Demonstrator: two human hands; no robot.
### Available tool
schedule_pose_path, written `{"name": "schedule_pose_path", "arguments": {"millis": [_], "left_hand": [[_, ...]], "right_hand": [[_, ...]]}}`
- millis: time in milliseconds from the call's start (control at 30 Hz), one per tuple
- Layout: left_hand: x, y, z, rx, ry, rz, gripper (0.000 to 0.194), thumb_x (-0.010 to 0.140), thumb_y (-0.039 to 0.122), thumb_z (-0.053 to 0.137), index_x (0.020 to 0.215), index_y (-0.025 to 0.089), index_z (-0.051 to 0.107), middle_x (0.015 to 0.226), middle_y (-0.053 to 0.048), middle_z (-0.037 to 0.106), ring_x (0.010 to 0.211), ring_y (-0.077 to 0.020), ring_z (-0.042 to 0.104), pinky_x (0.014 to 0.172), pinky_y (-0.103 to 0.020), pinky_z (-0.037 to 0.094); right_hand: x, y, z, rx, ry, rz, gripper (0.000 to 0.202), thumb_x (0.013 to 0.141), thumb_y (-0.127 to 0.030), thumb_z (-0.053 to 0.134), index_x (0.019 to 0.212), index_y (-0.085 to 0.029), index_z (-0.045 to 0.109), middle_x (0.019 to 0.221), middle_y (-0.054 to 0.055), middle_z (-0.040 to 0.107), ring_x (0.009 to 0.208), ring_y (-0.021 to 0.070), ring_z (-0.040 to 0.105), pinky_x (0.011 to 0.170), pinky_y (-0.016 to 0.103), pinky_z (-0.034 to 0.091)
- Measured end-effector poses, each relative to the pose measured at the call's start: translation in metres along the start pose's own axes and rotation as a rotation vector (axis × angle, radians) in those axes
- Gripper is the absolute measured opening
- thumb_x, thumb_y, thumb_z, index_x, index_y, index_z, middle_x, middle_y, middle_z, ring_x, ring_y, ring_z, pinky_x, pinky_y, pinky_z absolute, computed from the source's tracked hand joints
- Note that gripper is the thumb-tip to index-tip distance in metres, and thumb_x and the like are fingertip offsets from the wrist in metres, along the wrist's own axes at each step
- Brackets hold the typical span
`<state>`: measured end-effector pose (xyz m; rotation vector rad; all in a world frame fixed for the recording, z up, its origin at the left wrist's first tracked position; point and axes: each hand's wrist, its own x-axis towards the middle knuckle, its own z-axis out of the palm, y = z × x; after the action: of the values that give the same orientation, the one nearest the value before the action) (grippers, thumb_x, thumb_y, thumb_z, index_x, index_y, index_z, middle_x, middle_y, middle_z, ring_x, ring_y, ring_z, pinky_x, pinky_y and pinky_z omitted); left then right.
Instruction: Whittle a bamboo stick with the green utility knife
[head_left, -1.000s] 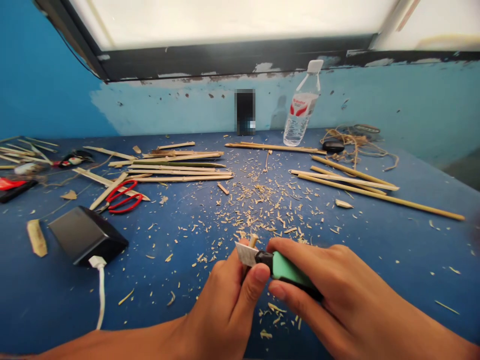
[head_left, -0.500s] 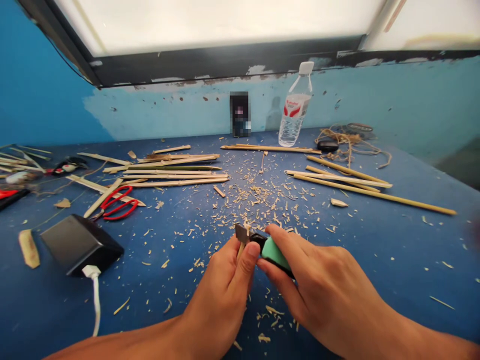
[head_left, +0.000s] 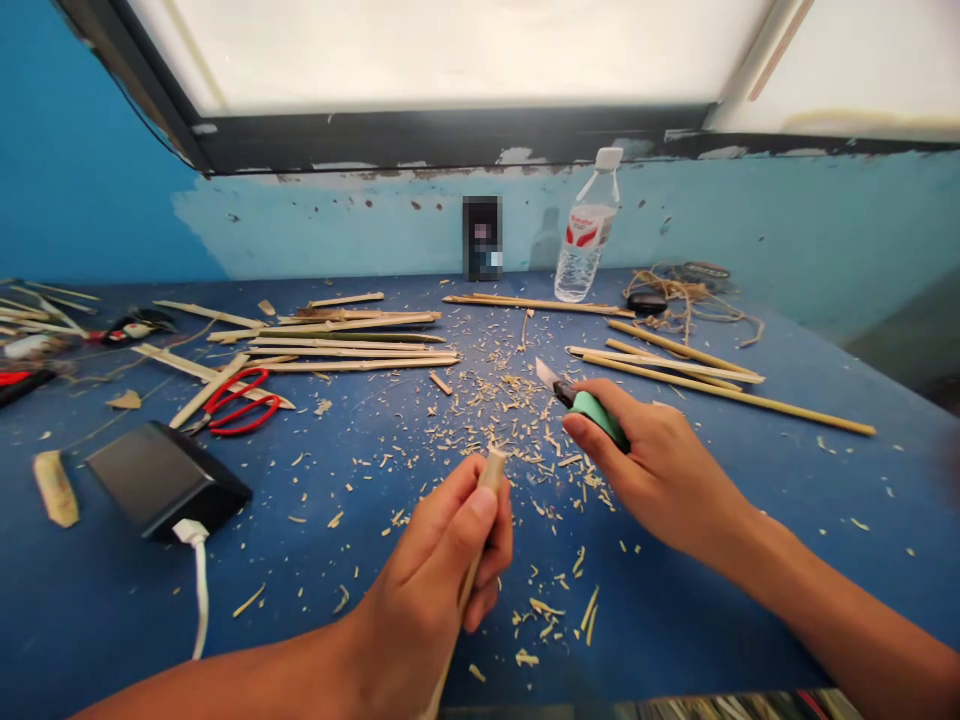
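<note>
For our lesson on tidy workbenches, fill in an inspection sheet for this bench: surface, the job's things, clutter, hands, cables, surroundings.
Surface: blue table, strewn with pale shavings.
Job's things: bamboo stick in the left hand; green utility knife with blade out in the right hand.
Clutter: bamboo strips at left, more sticks at right, red scissors, twine, water bottle.
Hands: left hand with fingers closed round the stick; right hand gripping the knife, apart from the stick.
Cables: white cable plugged into a black box.
Surroundings: blue wall, window frame above.
</note>
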<state>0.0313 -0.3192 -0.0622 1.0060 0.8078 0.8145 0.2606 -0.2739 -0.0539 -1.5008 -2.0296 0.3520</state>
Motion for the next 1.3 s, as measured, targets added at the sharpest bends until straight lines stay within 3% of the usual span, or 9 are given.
{"name": "schedule_pose_path", "arguments": {"millis": [100,233,333,533,633,767,933,1133,1300], "left_hand": [[0.003,0.002,-0.003,-0.120,-0.120,-0.030,0.033,0.106,0.054,0.052,0.092,0.024,0.046,0.075,0.007,0.051,0.043,-0.0042,0.045,0.041,-0.015,0.041],[0.001,0.005,-0.008,-0.239,-0.193,-0.113,0.027,0.104,0.051,0.057,0.105,0.026,0.046,0.068,0.010,0.040,0.045,-0.0025,0.024,0.041,-0.010,0.021],[0.000,0.005,-0.011,-0.333,-0.231,-0.193,0.036,0.100,0.057,0.056,0.109,0.022,0.053,0.072,0.008,0.032,0.053,-0.0052,0.018,0.045,-0.011,0.017],[0.005,-0.005,-0.014,-0.379,-0.253,-0.224,0.035,0.103,0.053,0.056,0.093,0.019,0.054,0.078,0.005,0.037,0.058,-0.0057,0.029,0.049,-0.009,0.033],[0.009,-0.005,-0.012,-0.332,-0.183,-0.151,0.027,0.103,0.047,0.059,0.096,0.022,0.052,0.081,0.005,0.043,0.059,-0.0070,0.037,0.044,-0.010,0.042],[0.013,0.005,-0.008,-0.229,-0.005,-0.074,0.027,0.103,0.043,0.056,0.088,0.022,0.048,0.075,0.006,0.043,0.052,-0.0063,0.037,0.037,-0.010,0.039],[0.018,0.014,-0.009,-0.068,0.086,-0.016,0.029,0.104,0.044,0.049,0.086,0.023,0.043,0.072,0.007,0.042,0.047,-0.0072,0.036,0.037,-0.016,0.039],[0.023,0.019,-0.013,0.196,0.143,0.159,0.025,0.103,0.039,0.063,0.090,0.019,0.056,0.076,0.005,0.051,0.068,-0.0100,0.044,0.065,-0.020,0.042],[0.029,0.023,-0.020,0.312,0.131,0.224,0.026,0.096,0.042,0.074,0.096,0.016,0.068,0.084,0.001,0.060,0.072,-0.0120,0.051,0.065,-0.023,0.041]], "right_hand": [[-0.006,-0.006,0.001,0.104,-0.009,-0.106,0.030,0.109,-0.050,0.049,0.111,-0.023,0.060,0.062,-0.008,0.056,0.052,0.0125,0.048,0.054,0.026,0.033],[-0.014,-0.010,0.001,0.184,-0.036,-0.276,0.024,0.109,-0.043,0.051,0.119,-0.022,0.058,0.065,-0.009,0.057,0.049,0.0104,0.047,0.052,0.025,0.035],[-0.020,-0.012,0.001,0.146,-0.060,-0.374,0.024,0.106,-0.040,0.054,0.122,-0.022,0.056,0.072,-0.007,0.064,0.051,0.0107,0.051,0.053,0.026,0.036],[-0.025,-0.012,0.003,0.075,-0.117,-0.453,0.025,0.104,-0.037,0.054,0.124,-0.022,0.054,0.085,-0.002,0.072,0.064,0.0147,0.064,0.058,0.029,0.038],[-0.022,-0.010,0.006,0.070,-0.115,-0.366,0.027,0.106,-0.041,0.052,0.125,-0.021,0.054,0.081,-0.002,0.072,0.059,0.0148,0.062,0.056,0.029,0.036],[-0.012,-0.003,0.013,-0.149,-0.099,-0.198,0.031,0.110,-0.046,0.045,0.121,-0.020,0.058,0.086,0.003,0.072,0.066,0.0191,0.066,0.059,0.030,0.037],[-0.006,-0.001,0.020,-0.349,-0.139,-0.260,0.028,0.109,-0.041,0.050,0.113,-0.018,0.065,0.098,0.009,0.069,0.088,0.0282,0.063,0.078,0.040,0.043],[-0.004,-0.006,0.032,-0.280,-0.165,-0.295,0.027,0.109,-0.033,0.049,0.103,-0.015,0.069,0.094,0.011,0.067,0.091,0.0288,0.058,0.082,0.043,0.044],[-0.008,-0.011,0.026,-0.087,-0.093,-0.256,0.033,0.112,-0.033,0.042,0.116,-0.012,0.066,0.112,0.015,0.069,0.105,0.0297,0.058,0.093,0.047,0.044]]}}
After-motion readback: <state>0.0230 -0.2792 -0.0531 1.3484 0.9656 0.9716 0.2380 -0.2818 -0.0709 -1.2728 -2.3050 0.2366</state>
